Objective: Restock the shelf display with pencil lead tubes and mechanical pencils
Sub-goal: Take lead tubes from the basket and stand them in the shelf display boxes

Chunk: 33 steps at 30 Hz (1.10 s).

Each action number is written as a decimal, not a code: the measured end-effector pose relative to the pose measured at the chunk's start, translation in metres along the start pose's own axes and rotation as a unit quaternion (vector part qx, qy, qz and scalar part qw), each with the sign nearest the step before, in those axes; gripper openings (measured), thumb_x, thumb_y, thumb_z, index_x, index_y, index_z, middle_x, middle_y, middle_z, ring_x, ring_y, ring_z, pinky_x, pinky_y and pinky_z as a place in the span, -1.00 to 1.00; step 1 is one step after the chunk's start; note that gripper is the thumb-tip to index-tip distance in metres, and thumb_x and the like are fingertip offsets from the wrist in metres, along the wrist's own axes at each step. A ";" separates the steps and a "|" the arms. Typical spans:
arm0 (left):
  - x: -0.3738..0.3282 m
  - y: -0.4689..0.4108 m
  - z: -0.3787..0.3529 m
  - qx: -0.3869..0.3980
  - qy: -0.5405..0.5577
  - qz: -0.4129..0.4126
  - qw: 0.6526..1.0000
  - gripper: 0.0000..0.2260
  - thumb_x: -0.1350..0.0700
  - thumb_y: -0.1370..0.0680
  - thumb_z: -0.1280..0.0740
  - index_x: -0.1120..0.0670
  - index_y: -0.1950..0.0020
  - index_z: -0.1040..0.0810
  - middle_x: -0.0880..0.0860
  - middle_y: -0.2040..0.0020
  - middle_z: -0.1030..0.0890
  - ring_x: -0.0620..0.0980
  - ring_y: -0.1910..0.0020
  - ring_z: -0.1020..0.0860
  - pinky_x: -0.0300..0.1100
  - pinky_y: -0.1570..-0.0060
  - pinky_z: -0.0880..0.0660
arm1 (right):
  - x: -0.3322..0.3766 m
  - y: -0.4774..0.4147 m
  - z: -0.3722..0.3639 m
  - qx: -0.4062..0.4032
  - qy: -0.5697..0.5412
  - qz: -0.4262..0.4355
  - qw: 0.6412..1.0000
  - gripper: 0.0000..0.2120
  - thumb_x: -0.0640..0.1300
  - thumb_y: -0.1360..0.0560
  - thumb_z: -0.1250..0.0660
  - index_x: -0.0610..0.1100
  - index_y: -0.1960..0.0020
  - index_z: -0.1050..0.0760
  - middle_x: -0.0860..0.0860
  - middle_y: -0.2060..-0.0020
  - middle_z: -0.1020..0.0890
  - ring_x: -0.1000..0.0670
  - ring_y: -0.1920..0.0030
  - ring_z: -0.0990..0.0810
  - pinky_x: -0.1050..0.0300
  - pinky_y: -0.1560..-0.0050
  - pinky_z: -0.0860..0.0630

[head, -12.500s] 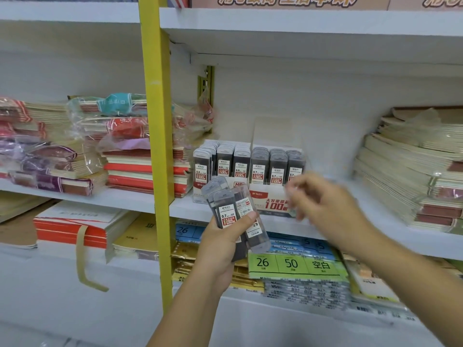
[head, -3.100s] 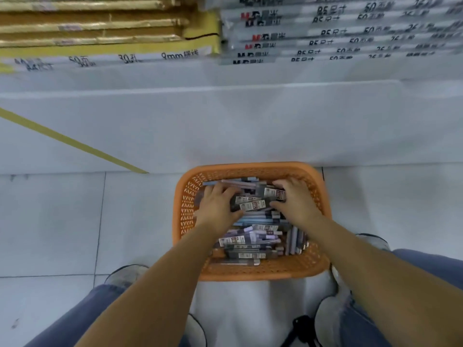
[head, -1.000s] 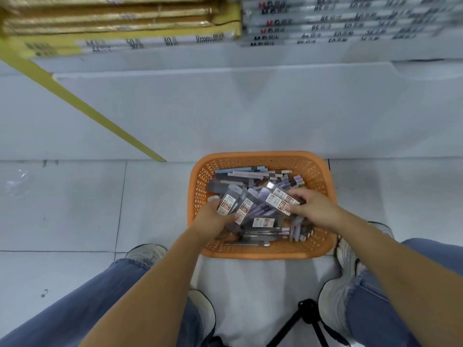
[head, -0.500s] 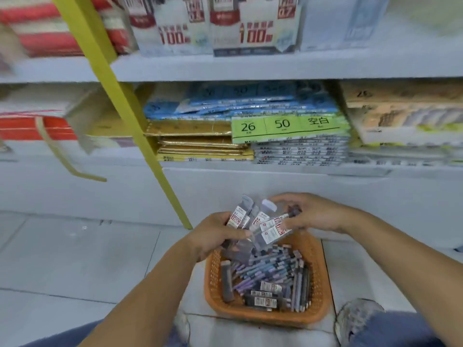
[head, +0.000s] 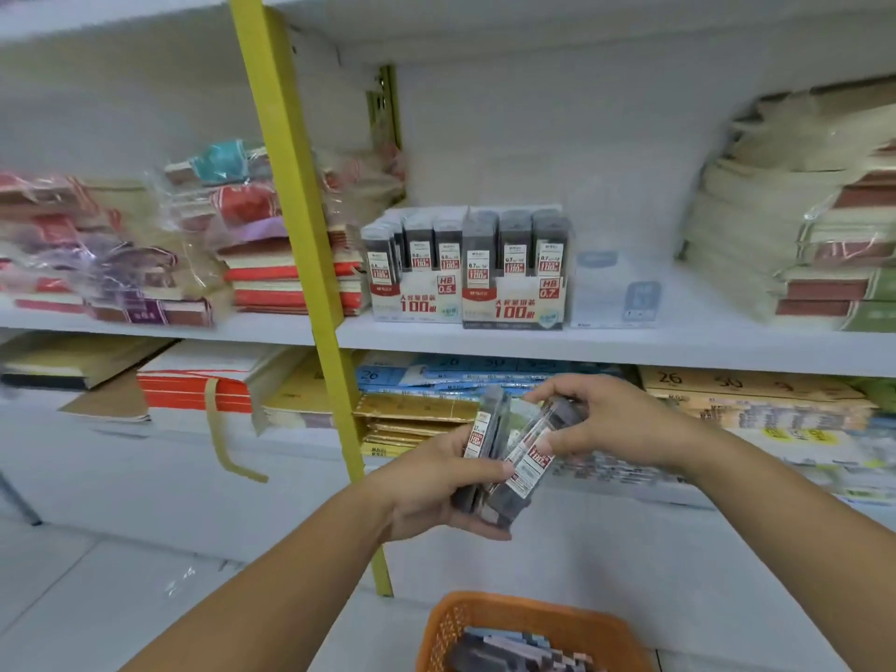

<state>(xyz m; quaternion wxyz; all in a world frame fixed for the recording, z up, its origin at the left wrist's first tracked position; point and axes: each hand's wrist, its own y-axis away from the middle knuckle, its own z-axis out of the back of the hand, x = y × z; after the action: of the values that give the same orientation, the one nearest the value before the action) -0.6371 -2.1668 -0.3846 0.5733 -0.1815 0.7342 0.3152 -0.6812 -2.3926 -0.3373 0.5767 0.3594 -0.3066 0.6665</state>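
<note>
Gripping a bundle (head: 477, 458) of lead tubes, my left hand (head: 431, 487) has its fingers curled under them and its thumb across their fronts. My right hand (head: 616, 424) pinches the top of one tube (head: 531, 458), which leans toward two o'clock with its foot against the bundle. I judge these to be light, stiff, smooth plastic cases, apt to slide on each other, so I would take each by its flat sides near the middle and not by the cap. One label seems to read 0.7; another shows a red 100. At twelve o'clock from my hands, on the shelf (head: 630, 349), stand the display boxes: the left box (head: 419, 305) marked HB 0.5, the right box (head: 514, 310) marked HB 0.7, both 100. At one o'clock a pale box (head: 616, 295) is too blurred to read. At six o'clock the basket (head: 533, 618) holds more stock.
</note>
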 end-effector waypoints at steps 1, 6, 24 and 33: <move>-0.004 0.001 0.000 -0.011 0.009 -0.014 1.000 -0.63 0.20 -0.55 -0.45 0.02 -0.33 -0.51 0.16 -0.20 -0.67 0.18 -0.18 -0.65 0.14 -0.02 -0.64 | 0.003 -0.002 -0.002 -0.031 -0.033 0.004 0.999 -0.50 -0.16 -0.28 -0.61 0.18 -0.12 -0.55 0.15 0.07 -0.66 0.15 0.09 -0.66 0.17 0.17 -0.62; -0.018 0.001 0.004 -0.062 0.043 -0.090 0.993 -0.64 0.18 -0.52 -0.47 0.04 -0.30 -0.52 0.14 -0.17 -0.70 0.14 -0.10 -0.69 0.02 0.10 -0.66 | 0.017 -0.015 -0.017 -0.168 -0.199 0.036 0.965 -0.61 -0.21 -0.40 -0.51 -0.06 -0.17 -0.48 -0.02 0.08 -0.71 0.01 0.15 -0.69 0.16 0.17 -0.58; -0.044 -0.008 0.025 -0.211 0.117 -0.248 0.938 -0.69 0.22 -0.54 -0.46 -0.07 -0.21 -0.57 0.00 -0.04 -0.74 0.05 0.00 -0.73 -0.03 0.16 -0.67 | 0.091 -0.033 0.030 -0.378 -0.125 0.206 0.894 -0.74 -0.21 -0.49 -0.42 0.09 0.02 -0.41 0.02 0.05 -0.68 0.09 0.12 -0.68 0.24 0.25 -0.60; -0.054 -0.020 0.037 -0.232 0.135 -0.284 0.920 -0.70 0.21 -0.55 -0.44 -0.04 -0.23 -0.56 0.00 0.00 -0.75 0.04 0.04 -0.73 -0.11 0.26 -0.66 | 0.125 -0.082 0.040 -0.328 0.125 0.246 0.903 -0.66 -0.15 -0.49 -0.42 0.21 0.07 -0.32 0.18 0.10 -0.62 0.19 0.13 -0.63 0.29 0.17 -0.57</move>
<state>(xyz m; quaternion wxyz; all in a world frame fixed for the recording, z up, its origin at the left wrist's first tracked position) -0.5828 -2.1614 -0.3434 0.4758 -0.5512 0.6286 0.2733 -0.6051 -2.3452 -0.2114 0.5135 -0.0233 -0.5119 0.6882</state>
